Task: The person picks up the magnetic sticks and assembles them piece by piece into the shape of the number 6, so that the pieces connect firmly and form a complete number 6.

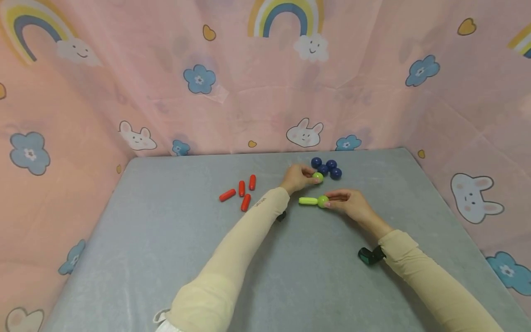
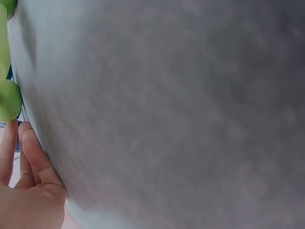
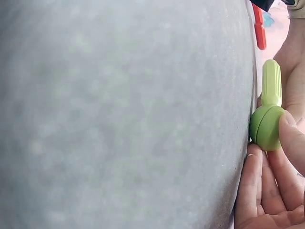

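Observation:
My left hand [image 1: 296, 179] pinches a green ball [image 1: 317, 177] between thumb and fingers, close to the dark blue balls. To its near right, my right hand [image 1: 352, 205] holds another green ball [image 1: 323, 201] between thumb and fingers. A light green ribbed rod [image 1: 308, 201] meets that ball on its left side, low over the table. In the right wrist view, my thumb rests on the green ball [image 3: 267, 128], with the rod [image 3: 271, 81] beyond it. The left wrist view shows my left hand [image 2: 33, 176] below a green ball [image 2: 8, 101], partly cut off by the frame edge.
Several dark blue balls [image 1: 323, 170] are clustered near the table's back edge. Several red rods [image 1: 242, 188] lie left of my left hand. The grey table [image 1: 166, 249] meets a pink patterned curtain [image 1: 232, 115] behind and at the sides.

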{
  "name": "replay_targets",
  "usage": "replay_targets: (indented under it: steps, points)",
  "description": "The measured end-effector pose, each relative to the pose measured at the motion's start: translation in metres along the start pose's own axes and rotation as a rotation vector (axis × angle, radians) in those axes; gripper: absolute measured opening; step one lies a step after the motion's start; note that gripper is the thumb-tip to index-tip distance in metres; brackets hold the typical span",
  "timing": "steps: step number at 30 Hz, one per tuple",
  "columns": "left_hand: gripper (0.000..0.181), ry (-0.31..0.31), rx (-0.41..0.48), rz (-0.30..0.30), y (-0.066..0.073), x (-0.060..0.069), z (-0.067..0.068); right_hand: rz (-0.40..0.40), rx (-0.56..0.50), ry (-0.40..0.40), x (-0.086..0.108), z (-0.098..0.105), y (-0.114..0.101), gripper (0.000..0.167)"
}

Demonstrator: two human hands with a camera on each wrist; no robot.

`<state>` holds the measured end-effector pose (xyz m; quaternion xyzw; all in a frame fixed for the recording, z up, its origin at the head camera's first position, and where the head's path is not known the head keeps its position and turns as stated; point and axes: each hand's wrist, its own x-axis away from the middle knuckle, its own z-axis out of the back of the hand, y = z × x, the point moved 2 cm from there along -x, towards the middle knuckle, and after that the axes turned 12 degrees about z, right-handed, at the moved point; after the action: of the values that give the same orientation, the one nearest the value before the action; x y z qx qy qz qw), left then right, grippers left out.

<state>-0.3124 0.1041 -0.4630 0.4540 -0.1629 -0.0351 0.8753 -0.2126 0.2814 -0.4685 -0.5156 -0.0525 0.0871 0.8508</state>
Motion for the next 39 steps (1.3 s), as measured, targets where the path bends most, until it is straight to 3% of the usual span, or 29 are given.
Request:
replay_targets:
  steps: [14,21,29,39]
  points:
    - [0.034,0.011,-0.023,-0.001,-0.001,-0.003,-0.003,0.005,0.01,-0.003,0.001,0.0,-0.006,0.049]
    - [0.033,-0.014,-0.033,-0.033,-0.003,-0.002,0.002,-0.003,0.016,-0.001,0.002,0.0,-0.007,0.049]
    - [0.036,-0.11,-0.032,-0.098,-0.012,0.007,0.019,0.002,0.021,-0.003,0.001,-0.001,-0.005,0.05]
    - [0.037,-0.185,-0.094,-0.14,-0.034,0.037,0.051,-0.018,0.07,-0.017,-0.001,0.003,0.0,0.055]
